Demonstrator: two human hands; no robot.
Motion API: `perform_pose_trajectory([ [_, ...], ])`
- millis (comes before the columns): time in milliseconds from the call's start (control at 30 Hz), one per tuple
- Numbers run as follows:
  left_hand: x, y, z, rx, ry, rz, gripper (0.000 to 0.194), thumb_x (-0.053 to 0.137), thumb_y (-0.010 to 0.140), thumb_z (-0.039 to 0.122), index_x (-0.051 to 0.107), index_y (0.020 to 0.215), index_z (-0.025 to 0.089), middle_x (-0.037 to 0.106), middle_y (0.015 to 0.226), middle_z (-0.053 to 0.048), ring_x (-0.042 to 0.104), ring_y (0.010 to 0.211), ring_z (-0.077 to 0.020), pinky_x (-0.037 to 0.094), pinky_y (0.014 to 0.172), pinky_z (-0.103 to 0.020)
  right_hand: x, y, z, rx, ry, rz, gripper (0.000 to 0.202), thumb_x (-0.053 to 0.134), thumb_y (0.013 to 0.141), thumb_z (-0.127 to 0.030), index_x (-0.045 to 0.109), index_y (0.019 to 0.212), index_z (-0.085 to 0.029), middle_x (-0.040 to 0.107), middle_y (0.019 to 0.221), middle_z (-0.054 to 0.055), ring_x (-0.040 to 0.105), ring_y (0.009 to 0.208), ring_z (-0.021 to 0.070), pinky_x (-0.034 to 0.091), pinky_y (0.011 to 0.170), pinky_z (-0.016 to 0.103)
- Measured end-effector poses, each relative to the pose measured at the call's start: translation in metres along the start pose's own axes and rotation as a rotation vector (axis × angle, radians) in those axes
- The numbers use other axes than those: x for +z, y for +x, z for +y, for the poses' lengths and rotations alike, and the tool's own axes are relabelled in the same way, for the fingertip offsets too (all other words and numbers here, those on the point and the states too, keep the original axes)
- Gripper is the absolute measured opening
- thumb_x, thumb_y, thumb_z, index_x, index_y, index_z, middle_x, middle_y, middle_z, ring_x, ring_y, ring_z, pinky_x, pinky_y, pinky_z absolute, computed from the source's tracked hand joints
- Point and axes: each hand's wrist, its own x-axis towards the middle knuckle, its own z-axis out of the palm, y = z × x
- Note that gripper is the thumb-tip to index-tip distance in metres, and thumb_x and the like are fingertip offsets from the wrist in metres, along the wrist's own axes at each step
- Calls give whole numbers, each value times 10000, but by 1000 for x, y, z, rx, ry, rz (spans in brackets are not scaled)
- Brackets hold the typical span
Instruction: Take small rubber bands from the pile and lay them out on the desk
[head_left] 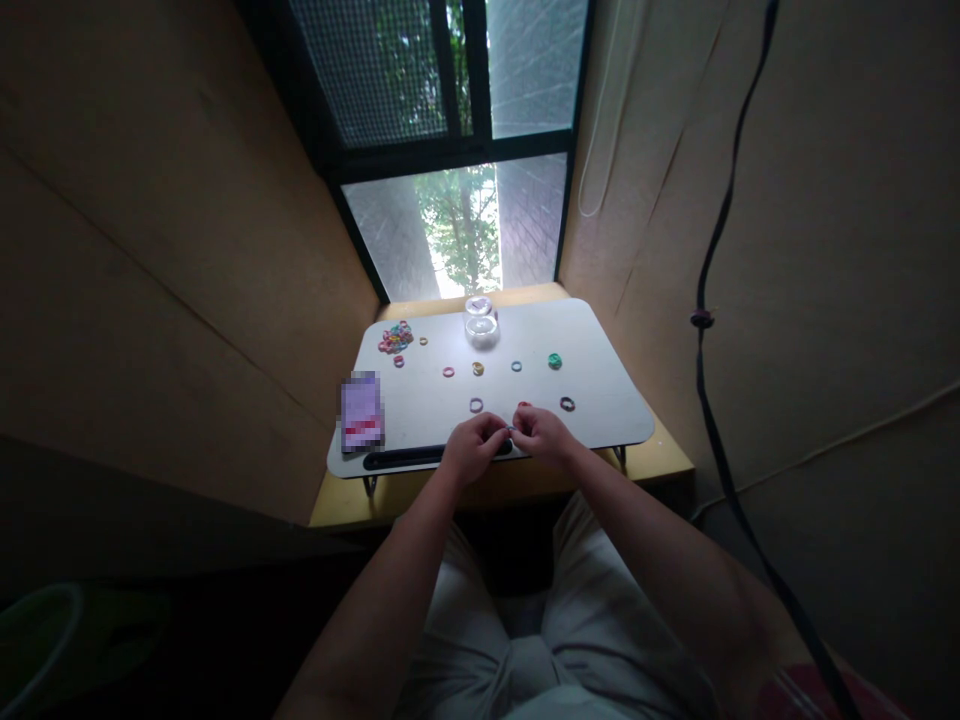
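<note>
My left hand (474,447) and my right hand (545,437) meet over the front edge of a small white table (420,420). Both are closed in a pinch, fingertips nearly touching, around a tiny item too small to name. Just beyond them lie a purple ring like a hair tie (476,411) and a red one (523,405), partly hidden by my right hand. Farther back sit pink (448,375), yellow (478,369), light blue (516,370) and green rings (554,361). A dark ring (562,405) lies to the right.
A mixed pile of coloured rings (394,338) lies at the back left, near a clear round container (481,328). A blurred purple rectangular item (361,410) rests at the left edge. A black slot (405,457) runs along the front. A dark cable (701,350) hangs at right.
</note>
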Motion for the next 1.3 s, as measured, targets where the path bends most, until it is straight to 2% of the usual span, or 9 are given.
perform_pose_trajectory([
  [167, 0, 0, 0, -6, 17, 0, 234, 588, 826, 407, 650, 812, 182, 635, 669, 4, 534, 594, -114, 402, 576, -232, 0, 1, 0, -6, 16, 1, 181, 570, 688, -211, 421, 586, -205, 435, 533, -52, 389, 518, 98, 297, 516, 233],
  [367, 0, 0, 1, -17, 13, 8, 243, 589, 827, 416, 648, 817, 180, 646, 681, 3, 545, 599, -116, 417, 590, -238, 2, 1, 4, -51, 44, 35, 311, 571, 730, -226, 345, 517, -208, 354, 454, -74, 358, 496, 90, 388, 647, 266],
  [433, 0, 1, 0, -14, 8, 6, 238, 590, 827, 412, 645, 816, 181, 646, 684, 4, 548, 604, -116, 421, 593, -239, 3, 0, 4, -54, 49, 38, 302, 582, 738, -245, 363, 533, -207, 381, 475, -69, 370, 500, 90, 391, 640, 265],
  [600, 0, 0, -1, -23, -16, 25, 222, 582, 835, 396, 645, 819, 184, 665, 714, -3, 568, 634, -122, 434, 614, -243, 4, -5, 5, -10, 92, 77, 155, 606, 703, -238, 455, 729, -210, 496, 621, -53, 436, 544, 96, 348, 532, 226],
  [767, 0, -1, 2, -29, -44, 21, 238, 580, 838, 410, 652, 824, 183, 678, 730, -10, 580, 641, -126, 441, 619, -246, 6, -6, 5, 5, 215, 61, 243, 562, 718, -205, 496, 952, -207, 526, 663, -54, 467, 559, 102, 367, 532, 219],
  [933, 0, 0, 1, -17, -26, 21, 251, 584, 839, 422, 656, 824, 182, 670, 724, -9, 575, 646, -126, 434, 614, -241, 5, -6, 3, -1, 144, 62, 42, 530, 758, -214, 538, 794, -193, 522, 640, -33, 452, 570, 106, 355, 542, 228],
  [1300, 1, -1, 2, -6, 21, 31, 264, 585, 837, 435, 652, 812, 181, 657, 697, -3, 561, 628, -123, 418, 604, -241, 3, -7, 4, -20, 154, 75, 79, 555, 713, -205, 477, 701, -198, 455, 602, -50, 401, 547, 97, 328, 520, 223],
])
